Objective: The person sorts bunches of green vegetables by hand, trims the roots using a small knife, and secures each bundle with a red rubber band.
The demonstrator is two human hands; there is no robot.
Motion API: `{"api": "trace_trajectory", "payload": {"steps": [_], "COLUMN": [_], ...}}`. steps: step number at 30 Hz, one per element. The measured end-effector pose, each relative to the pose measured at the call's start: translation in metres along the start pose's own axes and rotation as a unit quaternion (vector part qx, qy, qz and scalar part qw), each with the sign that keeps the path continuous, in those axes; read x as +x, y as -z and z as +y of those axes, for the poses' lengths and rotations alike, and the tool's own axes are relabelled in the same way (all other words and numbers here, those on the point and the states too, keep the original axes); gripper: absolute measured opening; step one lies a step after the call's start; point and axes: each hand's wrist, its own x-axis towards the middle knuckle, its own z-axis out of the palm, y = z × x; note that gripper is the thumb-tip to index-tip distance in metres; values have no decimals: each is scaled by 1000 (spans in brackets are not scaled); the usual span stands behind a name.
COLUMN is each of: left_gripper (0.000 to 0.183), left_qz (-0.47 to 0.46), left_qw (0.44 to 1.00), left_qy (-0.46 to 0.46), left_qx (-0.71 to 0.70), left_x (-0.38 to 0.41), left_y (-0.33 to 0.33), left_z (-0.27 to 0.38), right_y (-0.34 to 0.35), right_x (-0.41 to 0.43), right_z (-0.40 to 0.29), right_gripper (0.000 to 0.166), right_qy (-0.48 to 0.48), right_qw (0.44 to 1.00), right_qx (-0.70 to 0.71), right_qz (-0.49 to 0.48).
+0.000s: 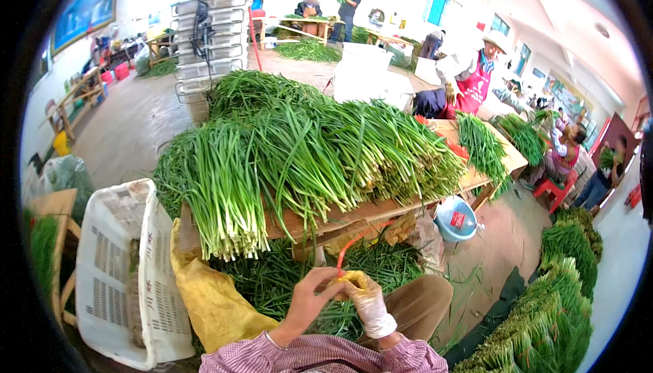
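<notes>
My left hand (307,296), bare, and my right hand (371,305), in a thin whitish glove with yellowed fingers, meet fingertip to fingertip above my lap. Between them they pinch the lower end of a narrow orange-red plastic strip (352,244). Its free end curves up and right, towards the table edge. Just beyond lies a large heap of green garlic chives (301,153) on a wooden table (331,221), pale cut ends facing me. One neater bunch of chives (229,204) sits at the near left corner. My fingers hide the strip's lower end.
A white plastic crate (112,255) stands tilted at left beside a yellow sack (214,301). Loose leaves (265,276) lie under the table. At right are a blue bucket (455,220) and rows of tied chives (541,322). A person in a red apron (472,87) is across the table.
</notes>
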Motion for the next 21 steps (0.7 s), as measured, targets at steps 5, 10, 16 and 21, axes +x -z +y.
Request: {"api": "trace_trajectory", "payload": {"steps": [5,10,16,21], "left_gripper": [17,15,14,13], "left_qz": [62,102,119,97], "left_qw": [997,978,934,930], "left_qy": [-22,-97,-144,-144], "left_qx": [50,156,305,323], "left_x": [-5,-1,13,12], "left_y": [23,32,21,16], "left_z": [-6,-15,-24,-25], "right_y": [-29,-36,-23,-23], "right_x": [6,9,18,11], "right_z": [4,3,28,24], "right_gripper": [16,12,7,5], "right_qy": [12,35,48,4], "right_qw": [1000,997,998,996], "right_qx": [-4,-66,-18,50], "right_qz": [-2,5,49,78]}}
